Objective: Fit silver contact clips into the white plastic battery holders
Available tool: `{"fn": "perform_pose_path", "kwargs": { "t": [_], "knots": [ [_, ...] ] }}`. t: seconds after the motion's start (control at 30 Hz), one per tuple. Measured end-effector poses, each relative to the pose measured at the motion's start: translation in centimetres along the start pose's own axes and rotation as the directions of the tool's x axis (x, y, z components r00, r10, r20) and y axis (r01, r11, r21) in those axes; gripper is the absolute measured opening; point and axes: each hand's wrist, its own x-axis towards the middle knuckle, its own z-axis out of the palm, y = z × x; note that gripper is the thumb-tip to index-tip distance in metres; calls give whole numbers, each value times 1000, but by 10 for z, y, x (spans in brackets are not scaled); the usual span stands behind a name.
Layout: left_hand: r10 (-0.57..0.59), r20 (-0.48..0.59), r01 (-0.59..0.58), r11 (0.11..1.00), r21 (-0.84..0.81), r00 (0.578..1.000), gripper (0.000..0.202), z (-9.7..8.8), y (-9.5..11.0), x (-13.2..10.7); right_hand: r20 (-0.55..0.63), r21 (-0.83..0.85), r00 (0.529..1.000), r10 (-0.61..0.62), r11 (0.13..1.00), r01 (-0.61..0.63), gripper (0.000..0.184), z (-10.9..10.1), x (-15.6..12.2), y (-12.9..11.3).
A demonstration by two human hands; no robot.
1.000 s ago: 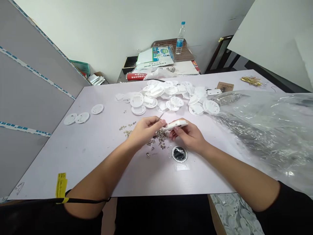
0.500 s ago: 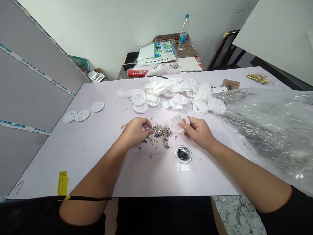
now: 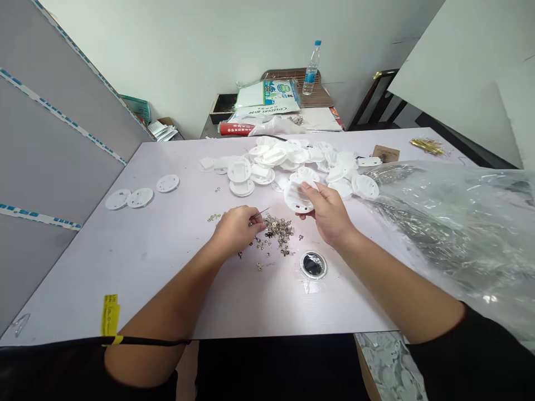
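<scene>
White plastic makes up the disc (image 3: 296, 200) that our right hand (image 3: 332, 214) holds, thumb on the upper face and fingers beneath, raised in front of the pile (image 3: 273, 155) at the back of the table (image 3: 167, 273). Our left hand (image 3: 234, 229) has a narrow grip: the fingertips pinch a thin tool (image 3: 263, 212) beside the loose metal bits (image 3: 279, 227). Whether they also hold a bit, we cannot tell.

As we judge it, this disc is in mid-work. Dark marks show near its lower edge, too small for us to say whether metal sits there. Three discs (image 3: 140, 197) lie apart on our left, two of them touching; they may be finished, but nothing here proves it. Many more lie in the pile, and a box (image 3: 393, 362) below the table's edge holds a great many; we cannot tell which are done. Plenty of bits remain loose, so much seems left. Near them, a black-centred ring (image 3: 313, 264) lies on the table, touched by neither hand.
</scene>
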Motion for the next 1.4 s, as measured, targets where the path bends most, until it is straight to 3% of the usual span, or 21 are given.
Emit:
{"fn": "perform_pose_path", "kwargs": {
  "t": [0.1,0.2,0.33,0.43,0.57,0.8,0.97,1.13,1.27,1.4],
  "knots": [
    [-19,70,25,996,-88,997,15,-4,-2,0,-38,79,999,16,997,-13,30,3,-2,17],
    [28,68,-11,970,-241,997,20,-7,-2,0,55,68,998,19,997,-22,31,-2,-6,29],
    [212,-26,-187,793,-580,977,24,-6,6,-3,142,-6,988,68,998,-68,36,-4,-13,31],
    [224,-58,-201,698,-687,973,27,-4,12,-5,177,-47,982,71,997,-64,43,0,-18,25],
    [232,-111,-249,734,-632,966,26,-1,11,-4,219,-73,975,46,997,-30,48,3,-21,24],
    [234,-231,-312,863,-397,944,17,3,9,-5,251,-182,968,-21,981,68,42,0,-22,28],
    [255,-249,-331,879,-342,934,14,1,13,-6,251,-209,964,-88,968,142,40,-1,-22,29],
    [259,-177,-311,846,-432,950,14,1,13,-6,192,-369,974,-119,911,184,26,-5,-20,26],
    [291,-76,-282,774,-567,954,16,1,15,-8,159,-351,976,-150,915,198,16,-6,-18,29],
    [293,-26,-246,750,-614,956,18,0,19,-10,108,-317,981,-164,929,190,18,-5,-16,32]
  ]
}}
